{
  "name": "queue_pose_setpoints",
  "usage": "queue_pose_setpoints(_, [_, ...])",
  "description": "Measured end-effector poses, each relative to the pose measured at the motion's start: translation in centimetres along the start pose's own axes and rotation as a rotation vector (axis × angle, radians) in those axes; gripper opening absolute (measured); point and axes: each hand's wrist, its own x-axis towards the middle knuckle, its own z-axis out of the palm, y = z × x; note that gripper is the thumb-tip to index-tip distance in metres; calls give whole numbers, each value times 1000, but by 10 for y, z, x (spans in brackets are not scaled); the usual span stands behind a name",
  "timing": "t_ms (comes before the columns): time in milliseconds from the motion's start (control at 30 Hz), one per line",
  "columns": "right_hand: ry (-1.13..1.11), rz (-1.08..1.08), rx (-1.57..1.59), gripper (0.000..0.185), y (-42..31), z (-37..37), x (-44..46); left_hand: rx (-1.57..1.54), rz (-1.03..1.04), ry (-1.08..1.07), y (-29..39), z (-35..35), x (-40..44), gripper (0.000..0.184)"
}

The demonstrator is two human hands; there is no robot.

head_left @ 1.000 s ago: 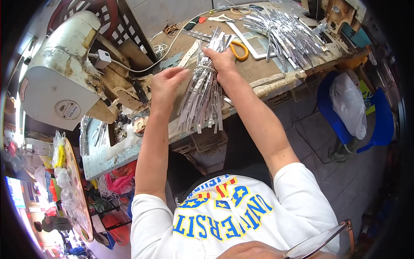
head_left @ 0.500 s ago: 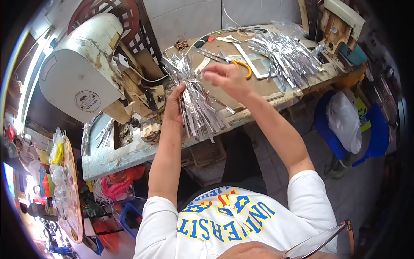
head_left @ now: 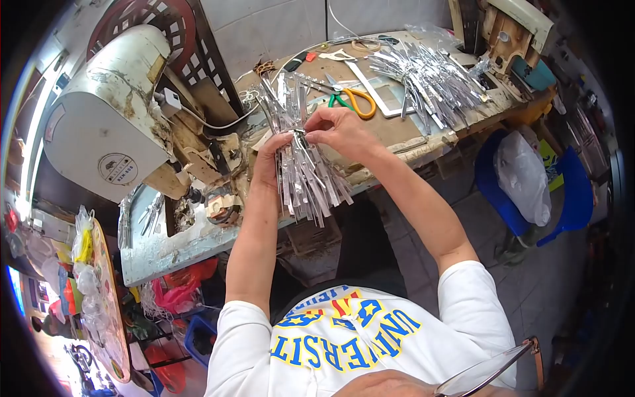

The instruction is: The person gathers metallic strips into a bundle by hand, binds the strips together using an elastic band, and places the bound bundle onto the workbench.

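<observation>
Held at its middle, the bundle of silver strips (head_left: 307, 175) is kept over the tabletop (head_left: 401, 133)'s near edge!
It is clasped by the left hand (head_left: 270, 157)'s grip; the binding (head_left: 299, 132) is pinched by the right hand (head_left: 344, 135).

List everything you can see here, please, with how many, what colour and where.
Machine: one, off-white, left
Strip bundle: one, silver, between the hands
Strip pile: one, silver, table's right
Scissors: one, orange handle, mid-table
Frame: one, white, beside pile
Table: one, brown top, ahead
Chair: one, blue, right
Bag: one, clear, on chair
Small clutter: uncountable, mixed colours, lower left
Shirt: one, white, worn
Left hand, right hand: two, bare, at bundle
</observation>
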Motion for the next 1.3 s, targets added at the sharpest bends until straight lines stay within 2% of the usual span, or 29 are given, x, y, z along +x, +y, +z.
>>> queue_pose_setpoints(33, [24, -26, -60, 12, 1, 4, -1, 3, -9, 21, 0, 4, -1, 32])
queue_pose_setpoints(267, [43, 175, 163, 13, -5, 14, 1, 29, 7, 36, -3, 0, 0, 37])
queue_pose_setpoints(367, [5, 92, 185, 14, 5, 17, 5, 3, 28, 23, -4, -4, 2, 40])
queue_pose_setpoints(467, [-59, 255, 366, 13, -5, 6, 8, -15, 31, 18, -3, -3, -1, 40])
queue_pose_setpoints(567, [-62, 198, 109, 13, -10, 5, 5, -73, 28, -40, -7, -5, 3, 41])
queue_pose_setpoints(600, [-58, 194, 68, 13, -12, 4, 4, -52, 67, -29, -6, 10, -2, 45])
queue_pose_setpoints(767, [-6, 99, -106, 14, -12, 9, 1, -9, -12, -60, -3, 10, -4, 48])
queue_pose_setpoints(967, [-129, 132, 179, 16, 11, -3, 7, -48, -47, -61, -4, -5, 2, 47])
queue_pose_setpoints(1000, [-112, 77, 87, 15, 10, -2, 6, -63, -8, -54, -8, 2, 3, 45])
queue_pose_setpoints(1067, [-79, -31, -99, 14, 4, 0, 2, -29, -67, -77, -5, -3, 1, 44])
queue_pose_setpoints(1167, [53, -421, -451, 11, 10, 4, 3, 50, -93, -38, 1, -4, -2, 38])
queue_pose_setpoints(1300, [77, -490, -567, 11, 12, 6, 1, 71, -79, 9, 0, -14, 2, 34])
